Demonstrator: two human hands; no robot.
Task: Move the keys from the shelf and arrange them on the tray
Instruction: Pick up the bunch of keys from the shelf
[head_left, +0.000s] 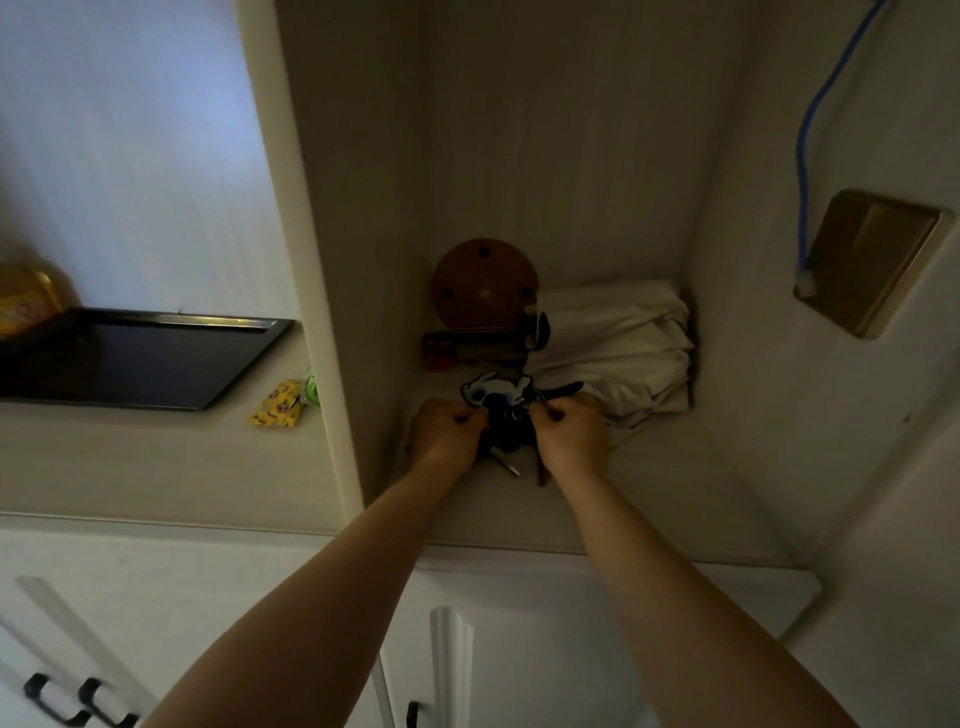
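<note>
Nearest, 2 bare forearms reach up into the shelf recess. The left hand and right hand are both curled shut around the dark keys, pinching the bunch from either side, likely to gather its loose ends in 1 lift. A key blade pokes out below; a blue-and-white charm lies just behind. Beyond sit a folded white cloth and a round wooden disc. The empty black tray waits on the tabletop to the left
</note>
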